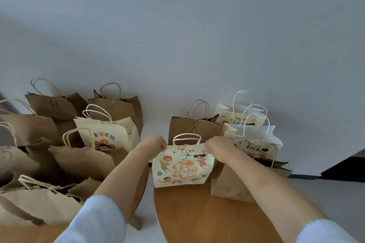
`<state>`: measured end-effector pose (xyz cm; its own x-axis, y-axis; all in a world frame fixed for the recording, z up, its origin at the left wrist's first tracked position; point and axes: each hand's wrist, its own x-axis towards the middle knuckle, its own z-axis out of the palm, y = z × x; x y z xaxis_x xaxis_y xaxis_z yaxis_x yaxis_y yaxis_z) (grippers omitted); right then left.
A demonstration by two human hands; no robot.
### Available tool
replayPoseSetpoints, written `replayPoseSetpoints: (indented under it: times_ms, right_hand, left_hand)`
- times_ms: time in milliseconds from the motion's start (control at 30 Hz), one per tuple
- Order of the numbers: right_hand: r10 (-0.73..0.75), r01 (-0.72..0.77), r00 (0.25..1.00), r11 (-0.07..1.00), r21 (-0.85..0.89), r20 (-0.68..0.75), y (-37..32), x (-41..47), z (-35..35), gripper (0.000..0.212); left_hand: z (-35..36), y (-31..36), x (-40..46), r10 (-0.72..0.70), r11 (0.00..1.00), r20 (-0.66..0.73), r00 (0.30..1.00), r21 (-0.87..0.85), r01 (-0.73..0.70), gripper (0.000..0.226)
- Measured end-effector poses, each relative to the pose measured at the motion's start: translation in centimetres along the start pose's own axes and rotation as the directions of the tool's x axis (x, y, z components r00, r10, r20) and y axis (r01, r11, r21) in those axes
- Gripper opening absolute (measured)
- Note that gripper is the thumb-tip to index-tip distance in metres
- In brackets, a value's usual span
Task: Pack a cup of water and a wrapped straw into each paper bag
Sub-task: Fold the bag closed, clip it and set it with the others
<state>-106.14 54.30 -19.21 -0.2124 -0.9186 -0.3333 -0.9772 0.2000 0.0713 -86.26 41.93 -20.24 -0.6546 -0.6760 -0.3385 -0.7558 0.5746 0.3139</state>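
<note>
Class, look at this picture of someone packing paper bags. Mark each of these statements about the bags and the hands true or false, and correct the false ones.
1. Both hands hold the top edge of the cartoon-printed bag. True: the left hand and the right hand each pinch an upper corner.
2. That bag has brown twisted handles. False: its handles are white.
3. A pink paper clip sits at the top edge of that bag. True.
4. A cup of water stands on the wooden table beside the bag. False: no cup is in view.
5. The plain brown bag directly behind it bears a handwritten 8. True.
</note>
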Motion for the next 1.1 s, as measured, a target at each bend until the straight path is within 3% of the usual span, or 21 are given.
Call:
replayPoseSetpoints:
  times_ms: [233,567,833,967,1100]
  right_hand:
    - [0.095,-0.093,0.995,0.995,-0.047,0.038,1.3,2.3,1.2,0.012]
    - [0.082,-0.083,0.996,0.996,0.028,0.025,2.0,3.5,2.1,0.023]
    - [0.037,-0.044,0.996,0.995,0.087,0.078,2.4,2.5,1.0,0.055]
    - [0.012,-0.008,1.0,0.988,0.157,-0.026,2.0,0.9,-0.8,0.056]
    - [-0.049,0.076,0.986,0.983,0.169,-0.157,1.6,-1.1,-3.1,0.047]
  left_hand:
    - [1.0,0.3,4.9,0.008,1.0,0.081,0.997,-0.028,-0.006,0.031]
    - [1.8,0.0,7.1,-0.004,0.999,0.068,0.998,-0.047,0.008,0.028]
    - [1.4,0.8,5.5,0.051,0.997,0.021,0.998,0.064,-0.052,0.056]
    - [-0.3,1.4,3.4,0.057,0.994,0.008,0.998,0.088,-0.058,0.065]
    - [-1.8,2.2,-0.1,0.057,0.995,-0.104,0.993,0.091,-0.048,0.064]
